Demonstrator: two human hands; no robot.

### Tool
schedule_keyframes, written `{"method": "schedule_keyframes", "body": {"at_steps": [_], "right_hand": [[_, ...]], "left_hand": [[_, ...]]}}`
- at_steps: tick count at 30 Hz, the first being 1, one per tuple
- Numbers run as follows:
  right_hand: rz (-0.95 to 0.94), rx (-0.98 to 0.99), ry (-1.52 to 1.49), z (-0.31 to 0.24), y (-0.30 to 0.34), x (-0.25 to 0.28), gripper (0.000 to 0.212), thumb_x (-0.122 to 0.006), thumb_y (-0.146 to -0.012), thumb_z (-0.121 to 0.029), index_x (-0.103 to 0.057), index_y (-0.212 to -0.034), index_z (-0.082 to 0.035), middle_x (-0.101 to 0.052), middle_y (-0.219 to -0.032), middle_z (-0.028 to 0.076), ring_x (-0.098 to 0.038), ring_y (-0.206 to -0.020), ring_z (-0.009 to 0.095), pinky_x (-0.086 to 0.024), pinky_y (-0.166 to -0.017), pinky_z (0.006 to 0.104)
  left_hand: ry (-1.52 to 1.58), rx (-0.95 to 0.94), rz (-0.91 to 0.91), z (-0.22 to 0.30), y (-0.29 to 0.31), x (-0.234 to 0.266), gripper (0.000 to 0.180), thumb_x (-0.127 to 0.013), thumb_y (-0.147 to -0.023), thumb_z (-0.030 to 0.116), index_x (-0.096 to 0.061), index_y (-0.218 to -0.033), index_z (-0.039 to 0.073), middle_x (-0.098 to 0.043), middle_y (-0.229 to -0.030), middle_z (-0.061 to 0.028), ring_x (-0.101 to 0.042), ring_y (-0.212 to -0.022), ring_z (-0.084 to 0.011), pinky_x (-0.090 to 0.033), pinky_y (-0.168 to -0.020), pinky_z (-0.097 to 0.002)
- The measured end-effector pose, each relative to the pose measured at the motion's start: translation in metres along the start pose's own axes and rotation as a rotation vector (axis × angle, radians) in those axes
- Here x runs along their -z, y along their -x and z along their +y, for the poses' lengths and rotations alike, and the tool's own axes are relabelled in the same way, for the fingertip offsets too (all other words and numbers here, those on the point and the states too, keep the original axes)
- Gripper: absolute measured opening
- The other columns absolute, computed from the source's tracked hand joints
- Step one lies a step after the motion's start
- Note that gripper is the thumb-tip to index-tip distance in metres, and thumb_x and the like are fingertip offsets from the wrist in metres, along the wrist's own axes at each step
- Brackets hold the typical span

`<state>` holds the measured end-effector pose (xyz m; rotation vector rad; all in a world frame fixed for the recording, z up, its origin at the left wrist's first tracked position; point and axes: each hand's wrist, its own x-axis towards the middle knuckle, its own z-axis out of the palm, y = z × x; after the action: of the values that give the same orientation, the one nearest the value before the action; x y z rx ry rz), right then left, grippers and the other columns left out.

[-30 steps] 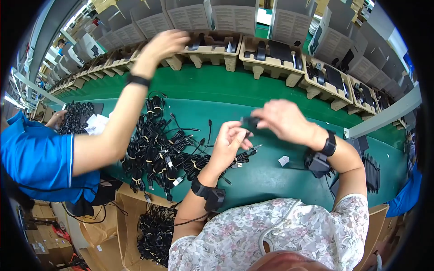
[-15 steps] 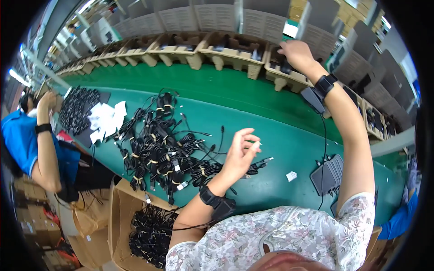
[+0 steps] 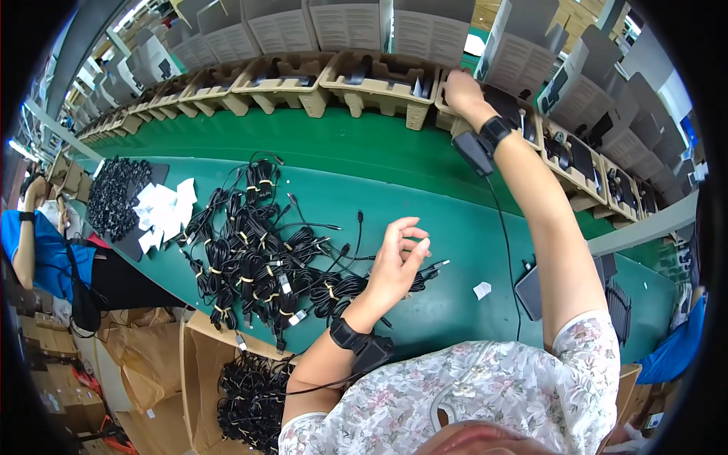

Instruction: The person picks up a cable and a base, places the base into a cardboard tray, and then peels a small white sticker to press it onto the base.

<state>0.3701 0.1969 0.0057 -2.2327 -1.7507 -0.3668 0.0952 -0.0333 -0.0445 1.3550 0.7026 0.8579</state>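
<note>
While left hand (image 3: 396,264) hovers, grip loosely parted, right hand (image 3: 464,92) — beside it a second ago — now at tray (image 3: 444,111), grip unclear.

Cables (image 3: 254,262): black, many; coiled singly and tied with pale bands; metal plugs showing, a few white-ended. Loosely heaped on the green table (image 3: 470,235), left of centre; several loose ends stray outward, plugs pointing away from the heap.

Tray (image 3: 445,115): one, tan, moulded, footed; upright, open-topped, in the row beyond the table; dark pieces inside, partly hidden.
</note>
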Motion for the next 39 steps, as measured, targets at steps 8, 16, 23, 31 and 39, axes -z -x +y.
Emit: {"method": "schedule_keyframes", "body": {"at_steps": [8, 16, 23, 31, 39], "right_hand": [[-0.187, 0.309, -0.254, 0.019, 0.044, 0.033, 0.026, -0.045, -0.086, -0.008, -0.052, -0.106, 0.007, -0.059, -0.1, 0.027, -0.057, -0.096, 0.04, -0.046, -0.081, 0.0437], [0.045, 0.198, -0.156, 0.02, 0.05, 0.033, 0.023, -0.056, -0.085, -0.013, -0.058, -0.105, -0.003, -0.062, -0.092, 0.02, -0.056, -0.098, 0.036, -0.045, -0.08, 0.0437], [0.009, 0.383, 0.049, 0.043, 0.039, 0.028, 0.022, -0.059, -0.083, -0.025, -0.065, -0.092, -0.005, -0.062, -0.088, 0.015, -0.057, -0.092, 0.032, -0.046, -0.077, 0.0407], [0.377, 0.441, -0.179, 0.079, 0.046, 0.023, 0.026, -0.056, -0.08, -0.02, -0.062, -0.103, -0.009, -0.064, -0.088, 0.014, -0.059, -0.09, 0.032, -0.048, -0.074, 0.0434], [0.13, 0.308, -0.281, 0.023, 0.04, 0.003, 0.025, -0.059, -0.076, -0.031, -0.067, -0.076, -0.007, -0.063, -0.071, 0.017, -0.063, -0.07, 0.033, -0.049, -0.063, 0.0437]], "left_hand": [[-0.043, 0.024, -0.039, 0.002, 0.002, 0.005, 0.038, -0.053, -0.092, 0.011, -0.035, -0.125, 0.003, -0.052, -0.11, -0.0107, -0.059, -0.088, -0.0163, -0.049, -0.074, -0.0279], [-0.03, 0.011, -0.029, 0.003, -0.001, 0.008, 0.038, -0.053, -0.091, 0.009, -0.036, -0.124, 0.003, -0.052, -0.111, -0.0119, -0.06, -0.087, -0.0173, -0.049, -0.073, -0.0275], [-0.023, 0.01, -0.027, 0.003, -0.001, 0.013, 0.039, -0.052, -0.09, 0.003, -0.036, -0.124, 0.004, -0.052, -0.109, -0.012, -0.059, -0.086, -0.0162, -0.048, -0.071, -0.0256], [-0.01, 0.031, -0.125, 0.003, -0.022, 0.01, 0.033, -0.051, -0.09, 0.002, -0.041, -0.121, 0.002, -0.054, -0.111, -0.0122, -0.06, -0.086, -0.0171, -0.049, -0.072, -0.0262], [-0.119, 0.095, -0.105, 0.007, -0.026, 0.02, 0.028, -0.051, -0.091, 0.004, -0.044, -0.118, 0.0, -0.056, -0.108, -0.0136, -0.06, -0.084, -0.0175, -0.049, -0.069, -0.0256]]}}
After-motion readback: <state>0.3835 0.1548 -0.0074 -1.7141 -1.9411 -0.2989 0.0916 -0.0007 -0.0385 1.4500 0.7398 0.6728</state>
